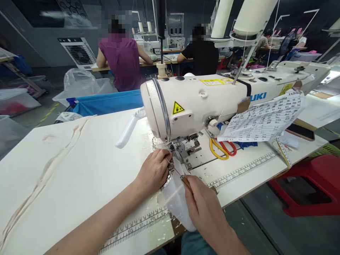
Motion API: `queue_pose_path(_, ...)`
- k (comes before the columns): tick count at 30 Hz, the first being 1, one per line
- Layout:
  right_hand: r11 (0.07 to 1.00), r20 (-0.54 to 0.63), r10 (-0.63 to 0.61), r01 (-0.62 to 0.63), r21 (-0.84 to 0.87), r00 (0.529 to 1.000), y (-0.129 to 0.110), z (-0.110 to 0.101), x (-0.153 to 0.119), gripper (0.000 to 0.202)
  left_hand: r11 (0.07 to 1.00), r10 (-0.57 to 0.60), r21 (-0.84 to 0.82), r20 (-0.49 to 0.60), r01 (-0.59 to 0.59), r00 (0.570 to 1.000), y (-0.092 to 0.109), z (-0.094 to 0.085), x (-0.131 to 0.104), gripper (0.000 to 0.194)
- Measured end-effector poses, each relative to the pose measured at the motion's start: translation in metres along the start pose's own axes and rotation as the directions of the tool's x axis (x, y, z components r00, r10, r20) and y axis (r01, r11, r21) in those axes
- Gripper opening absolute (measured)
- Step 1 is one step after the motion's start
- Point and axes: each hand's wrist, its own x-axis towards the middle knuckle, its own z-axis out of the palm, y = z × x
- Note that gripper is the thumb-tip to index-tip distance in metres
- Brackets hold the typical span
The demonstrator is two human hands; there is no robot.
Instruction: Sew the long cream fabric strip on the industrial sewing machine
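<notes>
My left hand (155, 168) is closed at the front of the sewing machine (186, 106), its fingertips pinching the edge of a sheer white fabric piece (172, 198) with a shiny silvery strip (169, 173). My right hand (205, 209) grips an awl (186, 182) by its wooden handle. The thin metal shaft points up and left toward my left fingertips, close to the presser foot area. Below my hands the fabric hangs over the table's front edge. What lies under my left fingers is hidden.
Yellow-handled and red-handled scissors (220, 149) lie right of the needle area. A handwritten sheet (265, 117) hangs on the machine. Farther right are a phone (300, 131) and a red stool (310, 184). Pale fabric strips (50, 163) lie at left. Two people sit working ahead.
</notes>
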Motion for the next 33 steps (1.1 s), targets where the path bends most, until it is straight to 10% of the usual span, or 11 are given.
queue_pose_path(12, 0.960, -0.091, -0.254, 0.263, 0.100, 0.963, -0.032, -0.001, 0.007, 0.028, 0.999, 0.008, 0.045, 0.046, -0.010, 0.999, 0.001, 0.002, 0.013, 0.019)
queue_pose_path(23, 0.964, -0.090, -0.021, -0.004, -0.265, 0.996, 0.005, 0.000, 0.005, 0.032, 0.832, -0.360, -0.454, -0.008, 0.317, 0.933, -0.007, 0.004, 0.006, 0.022)
queue_pose_path(33, 0.947, -0.058, -0.006, -0.013, -0.320, 0.998, 0.007, 0.009, 0.009, 0.031, 0.743, -0.417, -0.562, 0.036, 0.363, 0.908, -0.010, 0.003, 0.009, 0.022)
